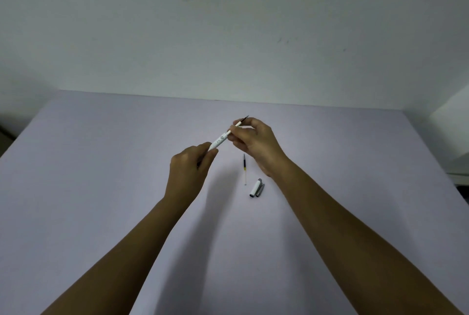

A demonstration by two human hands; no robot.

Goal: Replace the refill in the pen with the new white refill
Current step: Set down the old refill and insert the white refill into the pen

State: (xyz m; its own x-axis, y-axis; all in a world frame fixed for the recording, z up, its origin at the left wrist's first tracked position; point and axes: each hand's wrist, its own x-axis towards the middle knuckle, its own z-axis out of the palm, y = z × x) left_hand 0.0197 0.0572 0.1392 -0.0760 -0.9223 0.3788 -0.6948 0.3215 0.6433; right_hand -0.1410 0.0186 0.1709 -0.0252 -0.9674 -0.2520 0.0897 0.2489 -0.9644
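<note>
Both hands hold a white pen barrel (220, 140) with a small printed mark, tilted up to the right above the table. My left hand (189, 171) grips its lower end. My right hand (251, 143) pinches the upper end, where a thin white refill (238, 124) with a dark tip sticks out of the barrel. On the table below lies another refill (245, 168), dark at the far end, yellowish in the middle and clear at the near end. Beside it lies the white pen cap (256, 187) with a grey clip.
The lilac table (101, 162) runs back to a pale wall (228, 35). A white object (454, 121) stands past the table's right edge.
</note>
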